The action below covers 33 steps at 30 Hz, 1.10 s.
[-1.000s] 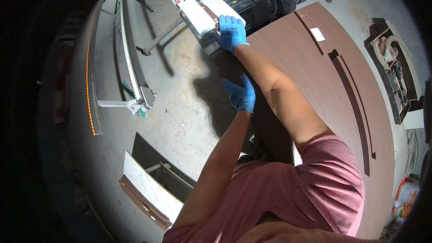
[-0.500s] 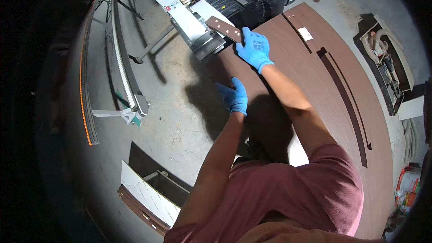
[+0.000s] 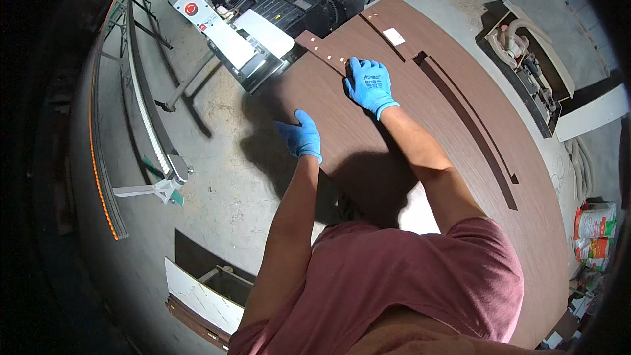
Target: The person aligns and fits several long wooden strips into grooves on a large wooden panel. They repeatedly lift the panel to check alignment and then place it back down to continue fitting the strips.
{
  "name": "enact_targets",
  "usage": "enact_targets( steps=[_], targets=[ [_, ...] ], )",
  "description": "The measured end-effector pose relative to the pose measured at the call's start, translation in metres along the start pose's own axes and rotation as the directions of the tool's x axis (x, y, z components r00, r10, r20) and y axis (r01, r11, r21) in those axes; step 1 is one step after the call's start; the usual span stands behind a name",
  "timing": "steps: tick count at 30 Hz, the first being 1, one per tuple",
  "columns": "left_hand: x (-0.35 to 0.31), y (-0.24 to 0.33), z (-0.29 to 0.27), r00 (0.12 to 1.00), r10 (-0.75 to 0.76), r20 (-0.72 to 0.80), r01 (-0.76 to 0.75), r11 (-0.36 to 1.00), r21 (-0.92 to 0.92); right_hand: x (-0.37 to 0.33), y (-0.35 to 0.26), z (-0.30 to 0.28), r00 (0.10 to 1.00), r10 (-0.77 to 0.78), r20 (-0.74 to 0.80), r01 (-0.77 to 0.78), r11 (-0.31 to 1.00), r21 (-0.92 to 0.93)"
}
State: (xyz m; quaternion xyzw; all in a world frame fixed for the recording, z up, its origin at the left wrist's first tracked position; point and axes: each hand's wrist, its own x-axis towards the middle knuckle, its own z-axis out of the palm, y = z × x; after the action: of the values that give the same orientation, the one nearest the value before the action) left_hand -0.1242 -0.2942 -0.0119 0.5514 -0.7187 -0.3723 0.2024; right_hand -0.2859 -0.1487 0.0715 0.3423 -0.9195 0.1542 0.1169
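Note:
My right hand (image 3: 369,85), in a blue glove, has its fingers bent over a brown wood-grain panel (image 3: 338,121), near the panel's far right corner. A row of pale round spots runs along the panel's far end, beside that hand. My left hand (image 3: 300,137), also gloved in blue, is at the panel's left side with thumb and fingers apart. Whether it touches the panel, I cannot tell. The far end of the panel lies close against a machine (image 3: 266,33) with white covers, a red button and black motors.
On the right lies a large brown board (image 3: 453,151) with long dark slots and a white label (image 3: 394,37). Beyond it sits an open case (image 3: 522,59) with a hose. A roller rail (image 3: 154,138) stands left, and a white marbled panel (image 3: 200,296) is lower left.
The view has shifted, so the machine appears further left. The spotted end of the panel has come away from over the machine's white cover. My right hand stays on the panel; the left remains spread.

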Motion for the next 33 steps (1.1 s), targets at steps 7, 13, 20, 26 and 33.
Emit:
enact_targets(
  steps=[7, 13, 20, 26, 33],
  targets=[
    [-0.001, -0.001, -0.007, 0.999, 0.017, -0.037, -0.017, 1.000, -0.011, 0.010, -0.005, -0.050, 0.910, 0.123, 0.397, -0.022, 0.968, -0.249],
    [-0.001, -0.002, 0.000, 0.996, 0.056, -0.066, -0.056, 0.998, -0.006, 0.021, 0.008, -0.004, 0.999, -0.032, 0.027, 0.032, 0.999, 0.004],
    [-0.008, 0.013, -0.013, 0.998, -0.062, 0.009, 0.062, 0.997, 0.046, 0.038, 0.014, -0.002, 0.997, 0.012, -0.071, -0.012, 1.000, 0.006],
    [0.002, -0.007, 0.001, 0.998, 0.027, -0.059, -0.024, 0.998, 0.055, 0.064, 0.079, -0.024, 0.946, 0.145, -0.290, -0.180, 0.979, -0.098],
    [-0.004, 0.006, -0.009, 0.999, 0.012, -0.042, -0.010, 0.999, 0.037, 0.074, 0.121, 0.005, 0.950, 0.305, -0.067, -0.312, 0.937, -0.155]
  ],
)
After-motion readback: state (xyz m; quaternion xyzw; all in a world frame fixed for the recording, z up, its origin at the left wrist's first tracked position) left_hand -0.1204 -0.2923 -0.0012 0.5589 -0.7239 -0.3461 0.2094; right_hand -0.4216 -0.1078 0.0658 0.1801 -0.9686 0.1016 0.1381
